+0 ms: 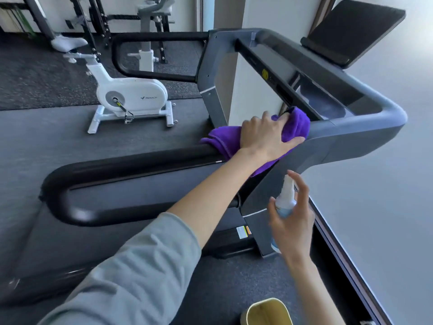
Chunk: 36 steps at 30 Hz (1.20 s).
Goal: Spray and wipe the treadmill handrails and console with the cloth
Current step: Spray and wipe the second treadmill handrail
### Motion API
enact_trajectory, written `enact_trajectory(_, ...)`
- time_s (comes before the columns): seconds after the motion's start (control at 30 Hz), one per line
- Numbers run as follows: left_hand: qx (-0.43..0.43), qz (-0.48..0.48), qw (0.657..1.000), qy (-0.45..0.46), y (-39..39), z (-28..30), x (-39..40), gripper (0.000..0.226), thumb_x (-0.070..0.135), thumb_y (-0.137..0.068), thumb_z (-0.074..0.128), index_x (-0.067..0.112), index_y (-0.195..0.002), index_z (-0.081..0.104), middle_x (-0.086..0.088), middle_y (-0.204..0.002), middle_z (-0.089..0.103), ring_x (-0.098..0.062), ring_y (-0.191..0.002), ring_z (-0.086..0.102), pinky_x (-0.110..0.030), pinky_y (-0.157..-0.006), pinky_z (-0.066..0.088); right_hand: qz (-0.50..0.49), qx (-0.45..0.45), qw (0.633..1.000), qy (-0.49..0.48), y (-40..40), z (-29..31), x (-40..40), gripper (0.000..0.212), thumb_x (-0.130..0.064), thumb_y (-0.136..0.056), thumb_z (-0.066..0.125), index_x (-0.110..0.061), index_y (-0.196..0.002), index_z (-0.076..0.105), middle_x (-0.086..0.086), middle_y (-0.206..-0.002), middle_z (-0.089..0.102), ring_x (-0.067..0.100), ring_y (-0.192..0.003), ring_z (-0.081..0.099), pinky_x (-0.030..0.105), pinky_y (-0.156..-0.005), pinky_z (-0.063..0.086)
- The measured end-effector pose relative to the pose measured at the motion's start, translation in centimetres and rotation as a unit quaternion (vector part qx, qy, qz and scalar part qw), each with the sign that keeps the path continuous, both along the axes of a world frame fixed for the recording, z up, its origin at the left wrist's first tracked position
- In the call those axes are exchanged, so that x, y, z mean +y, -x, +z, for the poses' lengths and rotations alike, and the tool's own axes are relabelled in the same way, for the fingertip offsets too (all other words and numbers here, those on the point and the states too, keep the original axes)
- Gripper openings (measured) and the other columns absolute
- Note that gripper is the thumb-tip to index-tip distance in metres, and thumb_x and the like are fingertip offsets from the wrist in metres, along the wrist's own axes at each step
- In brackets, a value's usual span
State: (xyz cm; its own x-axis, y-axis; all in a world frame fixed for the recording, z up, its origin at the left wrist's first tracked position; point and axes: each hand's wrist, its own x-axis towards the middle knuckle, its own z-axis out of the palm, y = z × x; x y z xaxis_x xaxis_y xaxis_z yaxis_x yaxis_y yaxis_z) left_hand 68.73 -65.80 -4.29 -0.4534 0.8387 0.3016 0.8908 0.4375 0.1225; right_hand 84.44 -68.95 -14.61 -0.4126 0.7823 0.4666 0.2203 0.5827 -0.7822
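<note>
The treadmill's near black handrail (131, 165) runs from lower left up to the grey console (365, 106). A purple cloth (297, 127) is draped over the rail where it meets the console. My left hand (264, 137) lies over the cloth, fingers curled across its top and thumb stretched along its near side. Below it, my right hand (295, 231) holds a small spray bottle (286, 200) upright, its white nozzle pointing up towards the cloth. The far handrail (159, 36) loops out on the other side. A dark screen (351, 31) stands above the console.
A white exercise bike (131, 95) stands on the dark floor beyond the treadmill. A black weight rack (93, 19) and a bench are at the back. A pale wall (386, 195) runs close along the right. A yellowish object (267, 311) shows at the bottom edge.
</note>
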Motion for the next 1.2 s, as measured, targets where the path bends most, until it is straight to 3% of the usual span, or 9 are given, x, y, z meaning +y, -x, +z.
enact_trajectory(0.17,0.005,-0.044,0.999,-0.013,1.3,-0.7,-1.9,0.073,0.073,-0.080,0.051,0.035,-0.141,0.039,-0.011,-0.116,0.055,-0.035,-0.102,0.059,-0.039,-0.080,0.046,0.002,-0.011,1.000,-0.001,-0.3,-0.2,0.4,0.067,0.002,-0.081,0.067,-0.037,-0.130,0.041,-0.014,-0.083,0.058,0.010,-0.071,0.052,0.010,-0.061,0.039)
enact_trajectory(0.3,0.001,-0.025,1.000,-0.017,3.7,-0.9,-6.8,0.078,0.073,-0.072,0.059,0.039,-0.140,0.039,-0.008,-0.107,0.058,-0.034,-0.098,0.061,-0.037,-0.074,0.044,0.030,-0.008,0.999,-0.013,1.0,0.0,0.2,0.065,0.003,-0.082,0.066,-0.033,-0.131,0.042,-0.036,-0.099,0.053,0.009,-0.067,0.050,0.011,-0.056,0.038)
enact_trajectory(0.47,0.016,0.019,0.999,-0.044,5.9,-1.1,-11.6,0.078,0.076,-0.066,0.062,0.041,-0.133,0.046,0.000,-0.098,0.059,-0.030,-0.089,0.062,-0.032,-0.067,0.032,0.025,0.001,1.000,-0.015,1.1,-0.1,0.8,0.066,0.002,-0.081,0.066,-0.033,-0.131,0.042,-0.038,-0.098,0.051,0.009,-0.068,0.050,0.009,-0.057,0.037)
enact_trajectory(0.6,0.027,0.008,0.999,-0.045,4.4,-1.0,-7.8,0.079,0.081,-0.067,0.057,0.035,-0.131,0.050,0.000,-0.109,0.060,-0.030,-0.093,0.062,-0.035,-0.071,0.042,0.008,0.006,1.000,-0.009,0.2,-0.4,1.7,0.066,0.001,-0.082,0.067,-0.034,-0.131,0.042,-0.041,-0.101,0.051,0.008,-0.071,0.053,0.015,-0.062,0.040)
enact_trajectory(0.7,0.046,-0.030,0.998,-0.024,1.7,-0.8,-2.7,0.081,0.081,-0.069,0.055,0.036,-0.136,0.046,-0.002,-0.120,0.056,-0.031,-0.099,0.061,-0.037,-0.077,0.045,0.008,0.000,1.000,-0.012,-0.3,-0.2,1.9,0.067,0.001,-0.082,0.066,-0.036,-0.131,0.040,-0.043,-0.104,0.050,0.000,-0.079,0.052,0.005,-0.068,0.039)
enact_trajectory(0.83,0.006,-0.035,0.999,-0.034,1.6,-0.7,-1.2,0.087,0.087,-0.061,0.054,0.037,-0.131,0.047,-0.004,-0.107,0.063,-0.031,-0.096,0.063,-0.035,-0.073,0.041,0.013,0.000,1.000,-0.007,-0.1,0.1,1.9,0.068,0.000,-0.082,0.066,-0.038,-0.132,0.039,-0.042,-0.101,0.051,-0.003,-0.078,0.052,0.004,-0.067,0.038)
enact_trajectory(0.97,-0.006,-0.009,0.998,-0.058,4.6,-1.1,-5.6,0.084,0.090,-0.061,0.048,0.034,-0.123,0.053,-0.004,-0.101,0.068,-0.033,-0.096,0.064,-0.037,-0.074,0.044,0.038,0.003,0.999,-0.015,1.4,0.6,0.8,0.067,-0.001,-0.081,0.066,-0.037,-0.131,0.041,-0.037,-0.095,0.052,0.007,-0.068,0.051,0.008,-0.059,0.038)
enact_trajectory(1.1,0.033,0.041,0.993,-0.102,7.5,-1.8,-13.4,0.081,0.089,-0.063,0.044,0.032,-0.120,0.057,0.000,-0.091,0.066,-0.030,-0.086,0.065,-0.030,-0.064,0.033,0.074,0.001,0.997,0.003,3.5,0.4,-0.9,0.065,-0.002,-0.082,0.066,-0.038,-0.130,0.041,-0.027,-0.082,0.055,0.014,-0.062,0.050,0.012,-0.058,0.039)
enact_trajectory(1.2,0.064,0.076,0.985,-0.140,9.3,-2.0,-19.7,0.078,0.085,-0.063,0.048,0.025,-0.111,0.062,0.002,-0.081,0.062,-0.029,-0.079,0.064,-0.029,-0.059,0.033,0.105,0.000,0.994,0.013,5.1,0.2,-2.5,0.065,-0.001,-0.083,0.065,-0.040,-0.129,0.040,-0.023,-0.076,0.053,0.015,-0.059,0.047,0.019,-0.056,0.041)
